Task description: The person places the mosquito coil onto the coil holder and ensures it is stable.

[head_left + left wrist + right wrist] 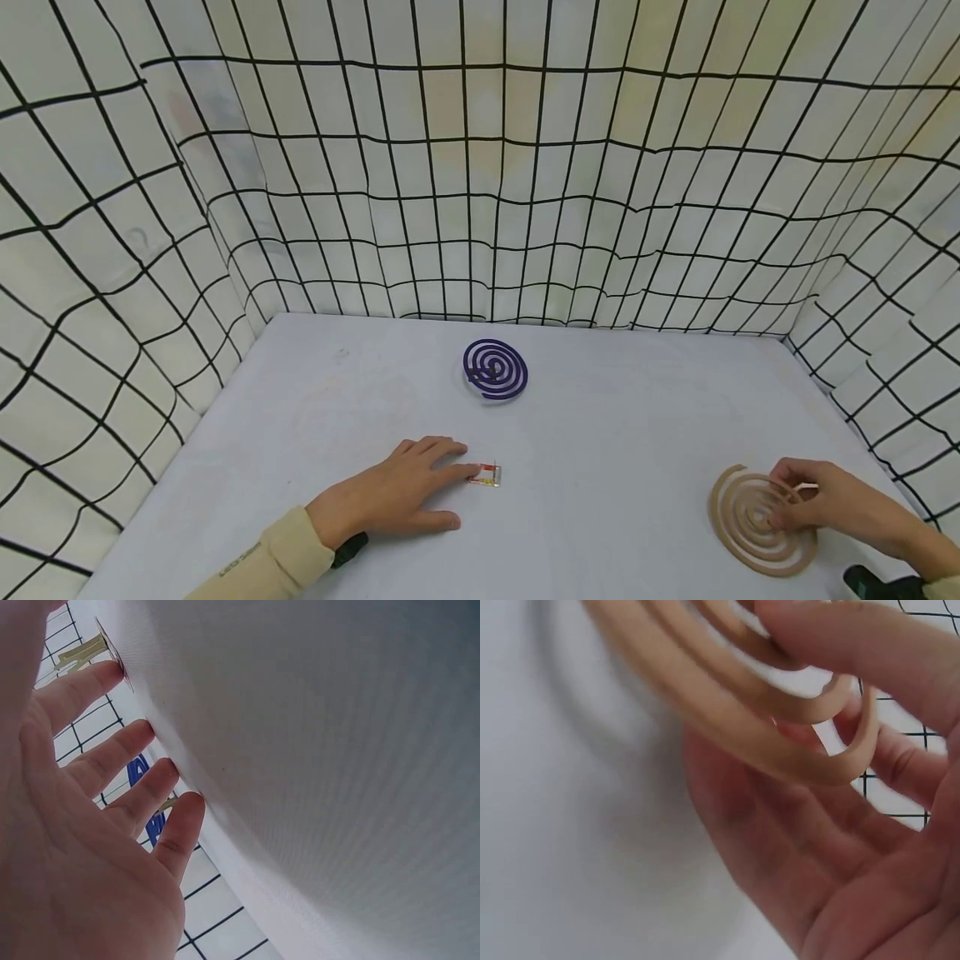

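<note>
My left hand (401, 492) lies low over the white tabletop with its fingers spread and straight. Its index fingertip touches a small metal coil stand (491, 476), which shows a thin flat base and a raised prong (81, 654) in the left wrist view. At the right, my right hand (817, 504) pinches a tan mosquito coil (717, 510) between thumb and fingers. The coil (712, 716) is tilted above the table and casts a blurred shadow there. Farther back, a purple mosquito coil (495, 367) is propped up on the tabletop; fingers partly hide it in the left wrist view.
The table (600, 417) is covered in white. Behind it and along both sides stands a white backdrop with black grid netting (504, 200), which meets the table's far edge.
</note>
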A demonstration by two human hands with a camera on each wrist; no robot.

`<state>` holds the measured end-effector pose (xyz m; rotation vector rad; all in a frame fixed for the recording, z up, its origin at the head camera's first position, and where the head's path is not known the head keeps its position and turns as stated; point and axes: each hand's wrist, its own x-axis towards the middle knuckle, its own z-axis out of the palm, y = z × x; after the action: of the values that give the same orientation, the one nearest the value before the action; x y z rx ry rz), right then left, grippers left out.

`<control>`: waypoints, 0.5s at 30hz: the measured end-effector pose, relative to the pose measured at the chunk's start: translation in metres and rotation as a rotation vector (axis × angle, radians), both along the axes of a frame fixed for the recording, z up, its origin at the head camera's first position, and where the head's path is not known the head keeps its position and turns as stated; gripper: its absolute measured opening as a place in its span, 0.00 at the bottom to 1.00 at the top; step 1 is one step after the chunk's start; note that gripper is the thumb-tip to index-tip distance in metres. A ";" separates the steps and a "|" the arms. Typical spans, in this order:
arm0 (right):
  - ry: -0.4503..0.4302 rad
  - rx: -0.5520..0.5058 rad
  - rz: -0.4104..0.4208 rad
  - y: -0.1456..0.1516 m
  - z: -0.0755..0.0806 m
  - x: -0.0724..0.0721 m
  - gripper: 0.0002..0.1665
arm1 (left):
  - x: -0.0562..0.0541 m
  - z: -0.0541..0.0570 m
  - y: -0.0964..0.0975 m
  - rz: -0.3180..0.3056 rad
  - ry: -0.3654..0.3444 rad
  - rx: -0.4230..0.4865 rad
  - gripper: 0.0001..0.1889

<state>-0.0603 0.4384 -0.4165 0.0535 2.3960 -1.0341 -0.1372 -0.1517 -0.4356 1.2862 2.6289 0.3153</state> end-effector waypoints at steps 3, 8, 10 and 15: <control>-0.023 -0.091 0.010 0.000 0.001 -0.002 0.23 | 0.000 0.000 0.000 0.000 -0.004 0.001 0.33; -0.059 -0.188 0.028 -0.003 0.003 -0.009 0.24 | 0.000 -0.001 0.000 0.003 0.002 0.003 0.33; -0.066 -0.213 0.031 -0.005 0.004 -0.011 0.23 | 0.001 -0.001 0.000 0.005 0.008 0.003 0.33; -0.065 -0.221 0.029 -0.009 0.007 -0.015 0.24 | 0.001 0.000 0.000 0.002 0.024 -0.003 0.33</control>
<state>-0.0755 0.4294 -0.4097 -0.0260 2.2041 -1.2570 -0.1362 -0.1519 -0.4359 1.2952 2.6494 0.2985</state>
